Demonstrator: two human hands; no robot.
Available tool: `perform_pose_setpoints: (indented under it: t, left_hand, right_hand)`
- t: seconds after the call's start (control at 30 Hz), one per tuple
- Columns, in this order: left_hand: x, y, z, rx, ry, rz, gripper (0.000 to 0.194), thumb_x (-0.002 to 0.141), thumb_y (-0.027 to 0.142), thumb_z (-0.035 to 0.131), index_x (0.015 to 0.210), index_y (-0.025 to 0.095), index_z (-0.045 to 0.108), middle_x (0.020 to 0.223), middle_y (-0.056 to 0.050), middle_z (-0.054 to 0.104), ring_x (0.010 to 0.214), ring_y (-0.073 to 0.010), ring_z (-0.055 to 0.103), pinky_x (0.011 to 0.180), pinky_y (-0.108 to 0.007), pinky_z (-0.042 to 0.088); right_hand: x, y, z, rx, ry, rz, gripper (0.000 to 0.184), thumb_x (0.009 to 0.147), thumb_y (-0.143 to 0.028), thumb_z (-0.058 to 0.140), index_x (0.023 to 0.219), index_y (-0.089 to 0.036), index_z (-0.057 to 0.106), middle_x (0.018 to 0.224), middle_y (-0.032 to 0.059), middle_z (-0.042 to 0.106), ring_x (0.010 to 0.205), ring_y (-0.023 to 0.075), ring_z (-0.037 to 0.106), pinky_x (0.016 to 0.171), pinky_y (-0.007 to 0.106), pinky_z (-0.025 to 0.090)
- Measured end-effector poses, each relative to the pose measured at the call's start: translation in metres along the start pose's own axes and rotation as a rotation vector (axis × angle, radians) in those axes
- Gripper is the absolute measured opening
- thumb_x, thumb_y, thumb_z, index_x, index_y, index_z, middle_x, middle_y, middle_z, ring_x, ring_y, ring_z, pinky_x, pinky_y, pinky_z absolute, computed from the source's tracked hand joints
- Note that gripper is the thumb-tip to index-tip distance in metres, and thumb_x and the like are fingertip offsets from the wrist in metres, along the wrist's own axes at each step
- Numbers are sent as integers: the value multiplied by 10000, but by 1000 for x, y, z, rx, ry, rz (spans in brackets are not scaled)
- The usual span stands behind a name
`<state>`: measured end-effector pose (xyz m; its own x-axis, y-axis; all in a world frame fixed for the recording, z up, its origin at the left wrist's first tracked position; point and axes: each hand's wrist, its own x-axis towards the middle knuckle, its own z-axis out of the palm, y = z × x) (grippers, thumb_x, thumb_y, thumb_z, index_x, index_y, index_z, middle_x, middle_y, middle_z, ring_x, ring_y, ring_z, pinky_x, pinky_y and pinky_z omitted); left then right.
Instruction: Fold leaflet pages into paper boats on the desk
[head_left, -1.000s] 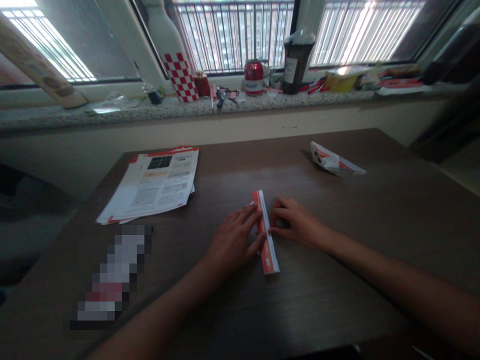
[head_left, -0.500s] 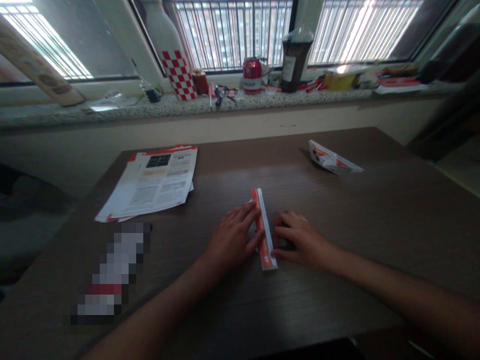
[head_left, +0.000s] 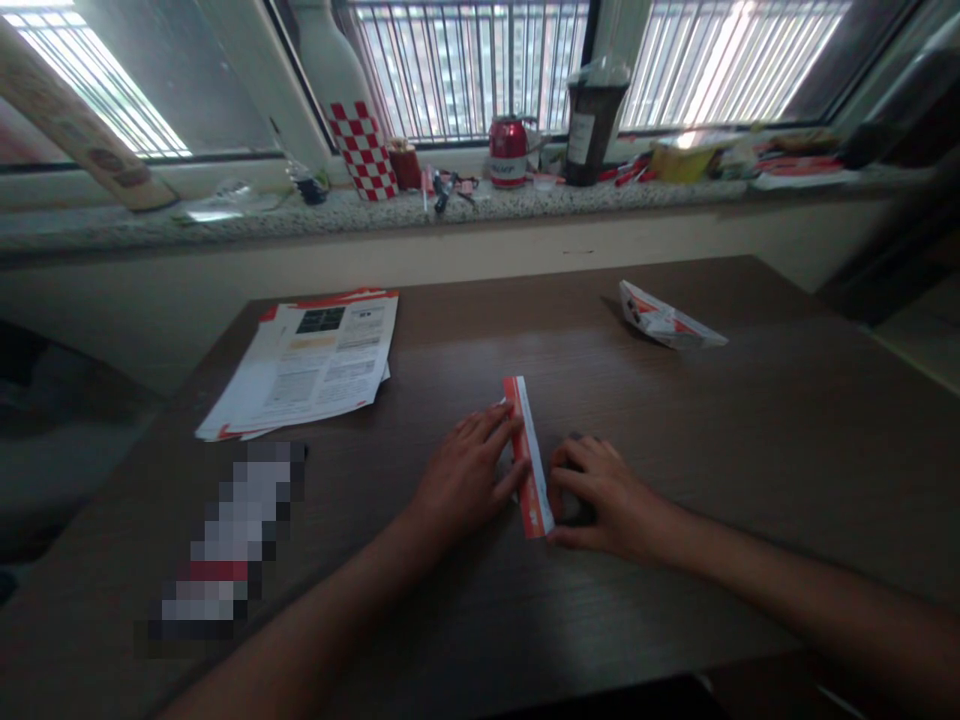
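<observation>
A narrow folded paper strip [head_left: 531, 490], red-orange with a white right edge, lies lengthwise on the brown table. From the left, my left hand [head_left: 469, 465] rests over it, fingers spread and fingertips pressing on the red part; some paper shows under these fingers. My right hand [head_left: 596, 490] is at the strip's right edge with its fingers curled. Its thumb and index finger meet at the lower right corner of the paper. Farther back on the right stands a folded paper piece [head_left: 667, 318] in white and orange.
A stack of printed sheets [head_left: 322, 360] lies at the table's back left, with a pixelated, blurred-out object [head_left: 232, 540] nearer me. Behind the table [head_left: 450, 620], the windowsill [head_left: 262, 225] holds a checkered bottle [head_left: 364, 150], a red can [head_left: 508, 150] and a dark cup [head_left: 594, 130].
My right hand has slid slightly down and right along the strip's edge, its thumb now at the lower corner. My left hand stays in place on the paper.
</observation>
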<state>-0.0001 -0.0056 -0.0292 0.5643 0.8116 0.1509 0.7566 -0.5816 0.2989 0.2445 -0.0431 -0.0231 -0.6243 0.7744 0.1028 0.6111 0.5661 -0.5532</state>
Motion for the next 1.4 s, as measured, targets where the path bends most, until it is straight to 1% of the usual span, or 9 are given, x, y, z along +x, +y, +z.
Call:
perform_pose_setpoints:
  t: [0.13, 0.3, 0.4, 0.53, 0.77, 0.9, 1.1, 1.23, 1.4]
  left_hand:
    - [-1, -3, 3, -15, -6, 6, 523, 1029, 432, 580, 1502, 232, 482, 1648, -96, 434, 1501, -281, 433, 1261, -495, 321]
    - [-3, -6, 2, -22, -35, 52, 578, 1048, 494, 543, 1552, 230, 439, 1683, -96, 376, 1565, -257, 325, 1300, -492, 233]
    - [-5, -6, 0, -8, -61, 57, 615, 1049, 503, 537, 1579, 218, 413, 1694, -103, 352, 1579, -255, 292, 1309, -495, 208]
    - [-6, -4, -3, 13, -62, 34, 633, 1040, 499, 557, 1595, 233, 407, 1691, -119, 350, 1576, -301, 290, 1289, -533, 252]
    - [-11, -3, -14, 81, -20, 24, 402, 1051, 260, 548, 1452, 292, 559, 1540, -111, 536, 1365, -323, 559, 1119, -520, 492]
    - [-13, -6, -23, 148, -79, 23, 472, 1036, 140, 507, 1473, 313, 553, 1482, -111, 594, 1304, -327, 606, 1061, -515, 531]
    - [-14, -12, -18, 50, -72, -4, 474, 1041, 382, 584, 1509, 316, 544, 1619, -84, 476, 1441, -339, 502, 1179, -567, 434]
    - [-12, -17, -9, -27, -95, 40, 472, 1070, 343, 543, 1539, 322, 498, 1684, -44, 380, 1535, -271, 387, 1241, -508, 370]
    - [-9, -19, -7, -9, -167, 103, 501, 1123, 291, 399, 1622, 293, 359, 1726, -51, 269, 1587, -229, 265, 1290, -492, 262]
  right_hand:
    - [2, 1, -6, 19, -36, -33, 402, 768, -532, 880, 980, -257, 679, 1167, 71, 624, 1075, 299, 560, 906, 458, 436]
    - [19, 16, -15, 61, 72, -71, 186, 1027, -379, 621, 1131, -238, 682, 1153, 92, 652, 1106, 253, 603, 950, 419, 502]
    - [29, 32, -16, -76, 142, -104, 371, 1029, -357, 612, 1387, -255, 616, 1394, 133, 612, 1291, 302, 557, 1077, 519, 467]
    - [31, 43, -13, -135, 88, -147, 478, 1055, -344, 565, 1528, -308, 512, 1578, 102, 524, 1466, 312, 460, 1175, 590, 394]
    - [27, 43, -12, -132, 75, -143, 469, 1045, -389, 584, 1498, -277, 543, 1607, 102, 500, 1513, 299, 420, 1234, 603, 334]
    - [23, 39, -17, -199, 81, -122, 404, 1052, -424, 564, 1416, -257, 612, 1544, 104, 570, 1465, 313, 478, 1235, 591, 334]
    - [21, 32, -22, -189, 102, -119, 324, 1055, -410, 558, 1315, -246, 663, 1310, 106, 703, 1249, 309, 630, 1104, 552, 466]
    - [26, 41, -19, -159, 140, -113, 304, 1055, -332, 568, 1334, -251, 656, 1303, 113, 697, 1210, 298, 645, 1009, 505, 535]
    - [28, 54, -13, -204, 154, -113, 326, 1062, -272, 540, 1362, -244, 664, 1434, 104, 655, 1296, 291, 631, 1099, 503, 519]
